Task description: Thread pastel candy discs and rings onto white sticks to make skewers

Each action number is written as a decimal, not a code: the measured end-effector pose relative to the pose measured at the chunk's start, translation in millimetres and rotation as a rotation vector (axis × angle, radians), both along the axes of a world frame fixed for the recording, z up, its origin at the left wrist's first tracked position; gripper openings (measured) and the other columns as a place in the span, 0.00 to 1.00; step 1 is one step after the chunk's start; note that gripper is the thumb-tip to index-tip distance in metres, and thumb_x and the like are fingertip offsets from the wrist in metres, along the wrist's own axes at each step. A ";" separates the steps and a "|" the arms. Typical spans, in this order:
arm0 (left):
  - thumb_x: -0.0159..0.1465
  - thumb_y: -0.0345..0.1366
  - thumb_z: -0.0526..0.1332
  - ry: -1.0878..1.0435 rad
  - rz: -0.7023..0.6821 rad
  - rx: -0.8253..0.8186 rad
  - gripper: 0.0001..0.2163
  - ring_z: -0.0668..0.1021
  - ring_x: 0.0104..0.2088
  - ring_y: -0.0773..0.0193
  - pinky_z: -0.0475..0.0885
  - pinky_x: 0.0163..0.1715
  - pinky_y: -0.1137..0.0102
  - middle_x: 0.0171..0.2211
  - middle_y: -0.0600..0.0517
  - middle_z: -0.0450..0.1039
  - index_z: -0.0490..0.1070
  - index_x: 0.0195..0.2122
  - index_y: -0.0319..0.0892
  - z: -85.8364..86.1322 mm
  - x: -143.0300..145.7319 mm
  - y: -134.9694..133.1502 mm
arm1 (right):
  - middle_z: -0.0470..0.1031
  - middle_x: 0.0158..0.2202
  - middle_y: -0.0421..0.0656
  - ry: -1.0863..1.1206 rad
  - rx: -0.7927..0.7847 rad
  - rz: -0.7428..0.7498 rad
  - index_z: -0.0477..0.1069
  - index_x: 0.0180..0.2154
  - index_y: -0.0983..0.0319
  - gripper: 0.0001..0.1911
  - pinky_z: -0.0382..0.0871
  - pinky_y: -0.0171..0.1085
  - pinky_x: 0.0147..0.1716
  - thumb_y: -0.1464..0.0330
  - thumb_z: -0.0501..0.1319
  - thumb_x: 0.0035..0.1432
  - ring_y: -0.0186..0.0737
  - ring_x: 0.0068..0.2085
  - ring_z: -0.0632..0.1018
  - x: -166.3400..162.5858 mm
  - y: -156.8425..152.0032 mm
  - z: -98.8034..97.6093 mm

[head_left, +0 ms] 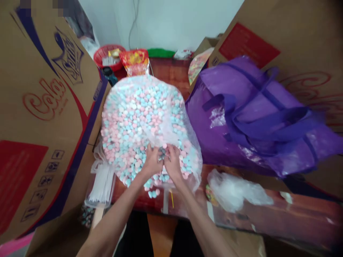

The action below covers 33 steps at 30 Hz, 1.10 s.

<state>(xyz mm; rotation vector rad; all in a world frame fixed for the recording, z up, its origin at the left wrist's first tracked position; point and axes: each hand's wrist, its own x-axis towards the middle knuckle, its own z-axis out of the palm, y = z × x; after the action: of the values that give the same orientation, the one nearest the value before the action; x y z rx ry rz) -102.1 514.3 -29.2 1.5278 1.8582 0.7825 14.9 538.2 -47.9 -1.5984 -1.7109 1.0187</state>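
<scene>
A large clear plastic bag [197, 142] full of round pink, blue and white candies [128, 125] lies on the table in front of me. At its near middle, my left hand [153, 161] has its fingers closed on the bag's loose plastic. Close beside it, my right hand [173, 160] pinches the plastic too. Between the two hands is a dark gap with some candies showing. Several loose candies [152, 193] have spilled onto the table at the bag's near edge.
Tall cardboard boxes [48, 132] stand at left and right. A purple tote bag [214, 142] lies right of the candies, with a crumpled plastic bag [235, 192] before it. A container of white sticks [102, 184] sits at left. Behind are a red basket [100, 57] and a red packet [135, 60].
</scene>
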 end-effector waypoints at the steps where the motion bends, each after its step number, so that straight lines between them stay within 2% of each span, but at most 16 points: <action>1: 0.58 0.22 0.57 0.086 -0.020 0.052 0.26 0.61 0.67 0.43 0.65 0.62 0.48 0.64 0.35 0.56 0.64 0.58 0.39 2.5 -3.8 -0.6 | 0.61 0.60 0.54 -0.048 0.075 0.017 0.69 0.57 0.62 0.27 0.63 0.55 0.62 0.74 0.50 0.55 0.53 0.61 0.68 5.1 1.6 -1.7; 3: 0.62 0.22 0.53 0.242 0.032 0.118 0.24 0.55 0.70 0.41 0.64 0.63 0.45 0.70 0.35 0.46 0.63 0.60 0.41 -0.5 -11.6 -12.2 | 0.57 0.64 0.55 -0.153 0.189 0.050 0.70 0.55 0.61 0.23 0.64 0.56 0.62 0.72 0.50 0.60 0.56 0.64 0.65 13.7 -3.1 -6.9; 5: 0.65 0.25 0.53 0.358 0.099 0.149 0.26 0.55 0.70 0.40 0.64 0.61 0.43 0.71 0.36 0.46 0.60 0.65 0.44 -12.7 -18.9 -27.7 | 0.57 0.65 0.57 -0.268 0.287 0.036 0.70 0.55 0.61 0.21 0.66 0.59 0.60 0.69 0.52 0.63 0.61 0.65 0.63 16.5 -8.2 -11.3; 7: 0.67 0.29 0.54 0.447 0.223 0.140 0.26 0.59 0.68 0.39 0.65 0.59 0.41 0.69 0.35 0.49 0.58 0.68 0.47 -28.1 -24.3 -38.4 | 0.56 0.66 0.59 -0.369 0.393 0.016 0.66 0.60 0.62 0.23 0.67 0.62 0.57 0.68 0.54 0.63 0.65 0.65 0.63 11.8 -4.5 -9.9; 10: 0.68 0.37 0.57 0.516 0.387 0.064 0.27 0.65 0.63 0.36 0.66 0.56 0.41 0.67 0.33 0.55 0.58 0.68 0.46 -44.6 -29.9 -40.0 | 0.49 0.69 0.59 -0.455 0.580 0.061 0.57 0.67 0.59 0.32 0.63 0.66 0.59 0.71 0.57 0.62 0.66 0.66 0.61 -7.6 22.9 4.5; 14: 0.67 0.42 0.58 0.576 0.495 -0.012 0.26 0.69 0.57 0.38 0.68 0.52 0.44 0.61 0.31 0.62 0.62 0.65 0.39 -47.1 -42.3 -26.4 | 0.41 0.72 0.58 -0.482 0.730 0.191 0.52 0.70 0.58 0.41 0.51 0.69 0.65 0.79 0.57 0.57 0.66 0.71 0.51 -44.3 79.1 26.9; 16: 0.68 0.41 0.58 0.586 0.500 -0.029 0.23 0.72 0.54 0.42 0.69 0.48 0.49 0.56 0.34 0.66 0.65 0.62 0.38 -43.5 -52.0 -19.9 | 0.45 0.73 0.53 -0.511 0.747 0.344 0.57 0.68 0.53 0.42 0.47 0.70 0.65 0.82 0.56 0.54 0.63 0.73 0.47 -62.6 102.4 32.5; 18: 0.68 0.40 0.57 0.575 0.489 -0.037 0.20 0.74 0.50 0.45 0.70 0.45 0.54 0.51 0.38 0.69 0.68 0.60 0.39 -39.8 -62.5 -16.0 | 0.53 0.72 0.49 -0.516 0.764 0.543 0.68 0.61 0.52 0.34 0.44 0.70 0.66 0.83 0.56 0.56 0.59 0.73 0.48 -78.6 118.4 33.9; 20: 0.69 0.35 0.53 0.544 0.464 -0.035 0.16 0.76 0.45 0.51 0.70 0.42 0.59 0.44 0.42 0.72 0.71 0.56 0.41 -36.9 -71.9 -14.7 | 0.62 0.68 0.49 -0.464 0.753 0.702 0.76 0.47 0.58 0.20 0.44 0.69 0.67 0.81 0.55 0.60 0.56 0.71 0.55 -91.1 128.0 33.3; 21: 0.69 0.32 0.52 0.516 0.455 -0.029 0.15 0.76 0.43 0.53 0.70 0.42 0.61 0.42 0.44 0.73 0.73 0.53 0.42 -35.7 -75.9 -14.7 | 0.67 0.64 0.49 -0.413 0.722 0.749 0.76 0.41 0.60 0.15 0.45 0.67 0.67 0.80 0.55 0.61 0.55 0.69 0.59 -95.8 131.1 33.1; 23: 0.68 0.30 0.50 0.402 0.455 0.011 0.15 0.77 0.40 0.56 0.70 0.43 0.62 0.38 0.46 0.74 0.75 0.47 0.43 -31.9 -82.4 -15.1 | 0.76 0.53 0.48 -0.264 0.591 0.754 0.75 0.35 0.60 0.14 0.52 0.61 0.67 0.81 0.54 0.58 0.51 0.61 0.70 -102.9 135.1 34.6; 25: 0.68 0.31 0.51 0.223 0.512 0.088 0.13 0.77 0.41 0.57 0.70 0.44 0.63 0.38 0.47 0.74 0.75 0.44 0.43 -23.3 -87.2 -14.5 | 0.78 0.41 0.46 -0.139 0.443 0.665 0.75 0.36 0.60 0.16 0.63 0.53 0.61 0.82 0.53 0.54 0.47 0.50 0.76 -107.7 138.4 40.7; 26: 0.67 0.32 0.52 0.125 0.555 0.134 0.11 0.77 0.41 0.58 0.71 0.45 0.64 0.38 0.47 0.75 0.74 0.43 0.43 -16.0 -89.5 -13.5 | 0.77 0.36 0.44 -0.074 0.378 0.592 0.74 0.38 0.61 0.17 0.68 0.49 0.56 0.81 0.53 0.54 0.46 0.44 0.77 -109.8 140.4 46.3; 28: 0.67 0.35 0.54 -0.057 0.629 0.221 0.09 0.76 0.40 0.59 0.71 0.43 0.66 0.36 0.49 0.74 0.73 0.40 0.42 5.5 -94.5 -9.6 | 0.72 0.30 0.41 0.103 0.300 0.429 0.72 0.38 0.61 0.12 0.71 0.42 0.45 0.77 0.53 0.58 0.42 0.36 0.74 -113.7 146.6 62.8; 30: 0.66 0.38 0.55 -0.202 0.647 0.282 0.08 0.74 0.35 0.63 0.69 0.37 0.70 0.31 0.53 0.71 0.70 0.36 0.42 34.5 -101.4 -4.3 | 0.71 0.30 0.39 0.322 0.303 0.305 0.70 0.37 0.61 0.07 0.70 0.38 0.40 0.68 0.54 0.63 0.39 0.33 0.71 -116.8 155.2 85.0; 33: 0.66 0.40 0.57 -0.290 0.627 0.377 0.09 0.70 0.31 0.67 0.66 0.34 0.73 0.29 0.56 0.67 0.69 0.34 0.42 79.4 -116.0 2.0 | 0.71 0.32 0.40 0.411 0.409 0.301 0.68 0.36 0.61 0.09 0.70 0.38 0.39 0.62 0.55 0.64 0.39 0.34 0.71 -115.6 164.8 118.8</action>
<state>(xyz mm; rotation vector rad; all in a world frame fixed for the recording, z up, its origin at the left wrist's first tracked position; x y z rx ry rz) -218.2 516.3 50.2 0.9364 2.0502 1.6220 -100.7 703.0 70.8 -0.8274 -1.7519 0.9726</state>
